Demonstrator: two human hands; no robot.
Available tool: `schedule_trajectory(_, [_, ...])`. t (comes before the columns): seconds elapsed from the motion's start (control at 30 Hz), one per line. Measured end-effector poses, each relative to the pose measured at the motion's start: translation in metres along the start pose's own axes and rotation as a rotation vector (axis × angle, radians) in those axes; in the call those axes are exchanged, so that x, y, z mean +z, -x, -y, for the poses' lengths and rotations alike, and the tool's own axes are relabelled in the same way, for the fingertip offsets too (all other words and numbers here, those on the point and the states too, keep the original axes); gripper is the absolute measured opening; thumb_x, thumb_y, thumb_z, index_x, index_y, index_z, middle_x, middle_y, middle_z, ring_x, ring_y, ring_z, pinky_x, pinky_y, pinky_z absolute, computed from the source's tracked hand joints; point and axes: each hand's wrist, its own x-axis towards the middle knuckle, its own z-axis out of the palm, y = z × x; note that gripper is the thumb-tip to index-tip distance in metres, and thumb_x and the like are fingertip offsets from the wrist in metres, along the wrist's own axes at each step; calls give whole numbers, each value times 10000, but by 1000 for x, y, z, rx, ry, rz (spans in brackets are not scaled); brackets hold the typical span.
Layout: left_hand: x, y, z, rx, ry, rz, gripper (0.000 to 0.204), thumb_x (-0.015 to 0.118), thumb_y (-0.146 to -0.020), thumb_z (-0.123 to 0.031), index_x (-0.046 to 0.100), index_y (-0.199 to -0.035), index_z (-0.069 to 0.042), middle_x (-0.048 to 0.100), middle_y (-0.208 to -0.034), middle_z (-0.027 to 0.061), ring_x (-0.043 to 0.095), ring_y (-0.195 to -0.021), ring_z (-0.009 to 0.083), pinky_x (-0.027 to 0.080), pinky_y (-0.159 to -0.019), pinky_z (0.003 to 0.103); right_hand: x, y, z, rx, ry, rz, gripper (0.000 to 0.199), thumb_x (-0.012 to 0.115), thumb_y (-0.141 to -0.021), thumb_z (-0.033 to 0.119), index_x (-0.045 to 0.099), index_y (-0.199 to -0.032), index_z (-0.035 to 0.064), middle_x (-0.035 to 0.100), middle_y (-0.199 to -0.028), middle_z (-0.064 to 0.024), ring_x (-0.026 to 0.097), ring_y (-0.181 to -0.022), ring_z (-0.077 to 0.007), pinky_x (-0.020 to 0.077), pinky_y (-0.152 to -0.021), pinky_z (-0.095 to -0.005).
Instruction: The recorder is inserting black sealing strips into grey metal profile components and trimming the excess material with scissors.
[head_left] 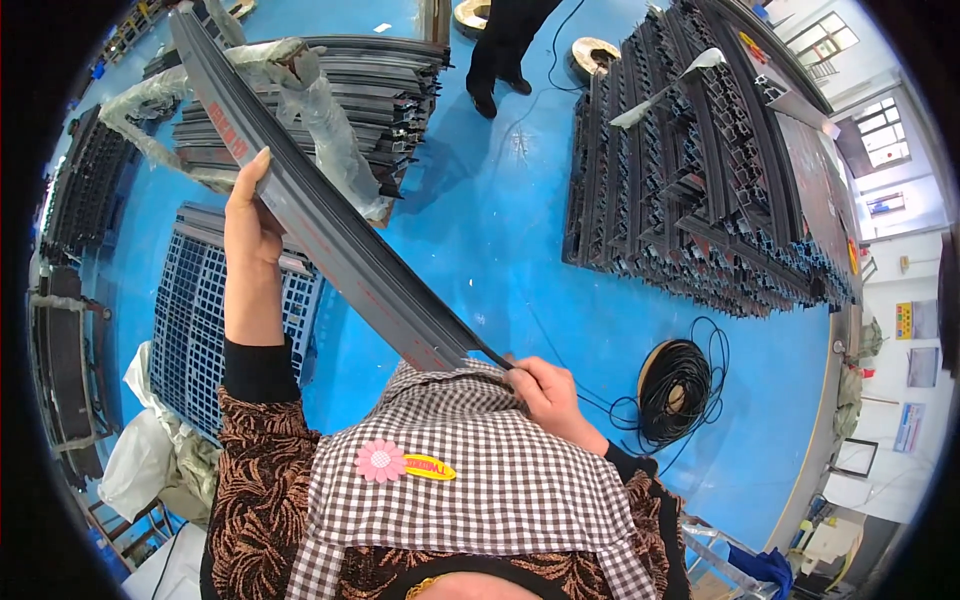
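Observation:
A long dark grey frame profile with red print on its side slants from the upper left down to my waist. Around its far part my left hand is closed, the thumb lying on the side face. From the profile's near end a thin black rubber strip comes out. My right hand pinches this strip just beyond the end, in front of my checked apron. The fingertips of the left hand are hidden behind the profile.
A loose coil of black strip lies on the blue floor at right. Tall stacks of dark profiles stand at the far right, more profiles at the far left. A blue grid pallet is left. Another person's legs show ahead.

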Motion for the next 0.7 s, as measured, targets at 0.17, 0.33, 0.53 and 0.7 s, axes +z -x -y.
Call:
schedule_trajectory(0.17, [2,3,-1,-6,-20,4,378,648,-784,-302,594,-1000,3,637,-817,76,612,-659,163,482,-617,242,6,-2,-4,-25,6,8,141,531,-878,95,621,-800,19,583,-592,-31,485,-498,-134,395,-505,-246])
schedule_trajectory(0.33, [-1,0,-2,2,-22,19,379,647,-785,-305,595,-1001,1,638,-824,80,611,-663,162,481,-624,244,2,5,-10,-15,-37,36,142,530,-881,98,623,-804,22,576,-584,-29,475,-481,-132,390,-491,-246])
schedule_trajectory(0.53, [-2,2,-2,-14,-29,15,385,644,-788,-310,595,-1009,1,639,-839,88,610,-687,168,480,-648,249,12,-3,-8,-1,-80,25,139,538,-883,109,627,-821,22,577,-597,-33,485,-491,-139,393,-495,-250])
schedule_trajectory(0.7, [-8,-1,-1,-17,-10,63,378,637,-797,-309,598,-1022,-7,638,-867,92,609,-714,175,478,-668,250,-5,17,-20,-18,43,38,128,547,-877,112,624,-835,19,591,-647,-49,506,-530,-168,407,-521,-263])
